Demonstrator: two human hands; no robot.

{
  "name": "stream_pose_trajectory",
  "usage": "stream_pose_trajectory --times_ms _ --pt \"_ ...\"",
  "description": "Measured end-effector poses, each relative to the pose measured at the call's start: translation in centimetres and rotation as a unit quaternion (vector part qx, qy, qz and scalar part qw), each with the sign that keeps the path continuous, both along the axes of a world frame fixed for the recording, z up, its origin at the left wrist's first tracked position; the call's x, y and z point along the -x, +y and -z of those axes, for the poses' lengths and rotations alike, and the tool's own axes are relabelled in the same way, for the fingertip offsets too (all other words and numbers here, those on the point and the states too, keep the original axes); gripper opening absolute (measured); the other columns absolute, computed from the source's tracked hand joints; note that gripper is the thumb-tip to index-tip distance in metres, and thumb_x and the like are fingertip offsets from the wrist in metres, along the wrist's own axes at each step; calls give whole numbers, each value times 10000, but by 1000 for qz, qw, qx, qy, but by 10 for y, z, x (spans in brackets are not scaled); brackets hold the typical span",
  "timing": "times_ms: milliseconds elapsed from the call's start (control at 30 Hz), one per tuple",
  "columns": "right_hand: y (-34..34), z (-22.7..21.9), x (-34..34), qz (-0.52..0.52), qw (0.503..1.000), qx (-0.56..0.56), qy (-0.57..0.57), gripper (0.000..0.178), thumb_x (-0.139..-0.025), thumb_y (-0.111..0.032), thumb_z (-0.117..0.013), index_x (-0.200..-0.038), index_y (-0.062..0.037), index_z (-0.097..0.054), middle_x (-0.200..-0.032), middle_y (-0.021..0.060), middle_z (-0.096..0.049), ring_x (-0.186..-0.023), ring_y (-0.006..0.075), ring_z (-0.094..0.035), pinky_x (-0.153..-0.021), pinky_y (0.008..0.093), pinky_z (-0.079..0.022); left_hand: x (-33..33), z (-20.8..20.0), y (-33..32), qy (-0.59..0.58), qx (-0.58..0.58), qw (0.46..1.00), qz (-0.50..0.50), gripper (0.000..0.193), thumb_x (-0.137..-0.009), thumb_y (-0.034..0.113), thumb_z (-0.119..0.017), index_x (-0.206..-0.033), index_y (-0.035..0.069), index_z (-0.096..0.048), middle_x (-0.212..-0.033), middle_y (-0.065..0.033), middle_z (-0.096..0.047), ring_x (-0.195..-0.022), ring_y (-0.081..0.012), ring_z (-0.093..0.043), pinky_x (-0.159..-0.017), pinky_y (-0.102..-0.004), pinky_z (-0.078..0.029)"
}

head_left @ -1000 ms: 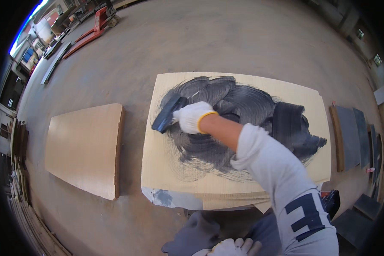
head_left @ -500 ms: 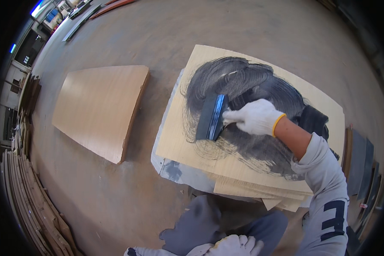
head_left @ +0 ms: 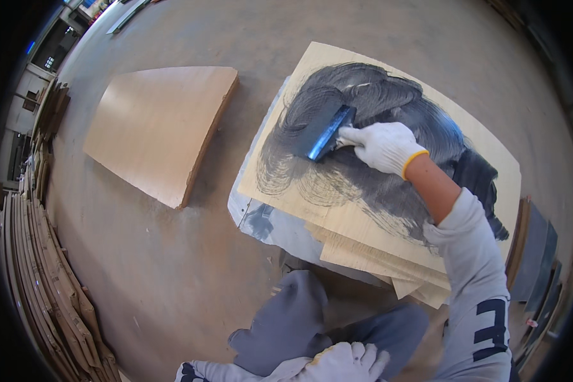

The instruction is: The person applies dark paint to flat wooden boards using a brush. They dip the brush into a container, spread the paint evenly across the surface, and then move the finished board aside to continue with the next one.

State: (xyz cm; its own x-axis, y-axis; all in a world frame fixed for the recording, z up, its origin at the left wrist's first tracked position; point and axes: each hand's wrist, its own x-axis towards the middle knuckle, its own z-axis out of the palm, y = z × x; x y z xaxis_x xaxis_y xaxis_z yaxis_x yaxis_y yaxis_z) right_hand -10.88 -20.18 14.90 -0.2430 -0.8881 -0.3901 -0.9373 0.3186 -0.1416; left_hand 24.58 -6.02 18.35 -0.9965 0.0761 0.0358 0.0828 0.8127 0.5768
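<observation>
My right hand (head_left: 388, 148), in a white knit glove with a yellow cuff, grips the handle of a wide scraper (head_left: 331, 132). The scraper's dark, blue-gleaming blade is pressed on a pale wood sheet (head_left: 280, 188). Black paste (head_left: 401, 184) covers much of the sheet in curved streaks, thickest near its right side. In a matching white glove, my left hand (head_left: 350, 363) rests at my lap, fingers stretched out and holding nothing.
Under the sheet lie more pale sheets (head_left: 363, 258) and a grey board (head_left: 261, 219). A stack of light-brown panels (head_left: 162, 130) stands to the left. Cardboard-brown sheets (head_left: 44, 274) line the far left; dark boards (head_left: 530, 254) lean at the right.
The scraper and my right hand have swept up and slightly right over the paste, the blade tilting differently. The whole view has shifted, so things sit higher. My left hand stays at my lap.
</observation>
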Motion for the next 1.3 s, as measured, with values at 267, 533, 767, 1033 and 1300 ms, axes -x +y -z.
stream_pose_trajectory --times_ms 267,533,767,1033,1300 --pt "114 7 -55 23 999 -49 6 398 -1057 -296 -554 -1446 -307 -634 -867 153 -786 -787 356 -772 -727 507 -595 -14 -10 3 -14 4 1000 -18 305 -898 342 -628 -1151 182 -687 -999 -29 -620 -855 -249 -600 -650 -423 -470" --pt "133 36 -78 84 992 96 -11 415 -1058 -259 -560 -1463 -239 -645 -818 147 -771 -728 346 -764 -667 490 -585 -4 -19 20 -16 -1 1000 17 319 -889 344 -645 -1157 176 -693 -1006 -30 -631 -856 -248 -604 -642 -422 -470" --pt "172 10 -69 160 987 -22 7 421 -1048 -249 -569 -1465 -236 -627 -814 145 -775 -740 338 -775 -667 494 -591 -2 -21 9 -30 12 999 21 332 -882 345 -659 -1162 170 -698 -1013 -31 -641 -857 -247 -608 -634 -421 -470" --pt "143 26 -122 124 990 61 -24 495 -1000 -176 -602 -1493 -158 -636 -787 116 -760 -714 309 -757 -663 473 -578 1 -26 9 -36 18 998 41 347 -874 346 -676 -1168 163 -703 -1021 -32 -652 -858 -246 -613 -626 -419 -470" --pt "249 34 -110 279 952 93 83 517 -991 -237 -686 -1505 -237 -632 -752 123 -742 -662 328 -737 -633 508 -561 10 -25 -14 -30 -3 996 84 452 -857 361 -689 -1251 141 -698 -1101 -29 -694 -869 -198 -632 -715 -387 -488"
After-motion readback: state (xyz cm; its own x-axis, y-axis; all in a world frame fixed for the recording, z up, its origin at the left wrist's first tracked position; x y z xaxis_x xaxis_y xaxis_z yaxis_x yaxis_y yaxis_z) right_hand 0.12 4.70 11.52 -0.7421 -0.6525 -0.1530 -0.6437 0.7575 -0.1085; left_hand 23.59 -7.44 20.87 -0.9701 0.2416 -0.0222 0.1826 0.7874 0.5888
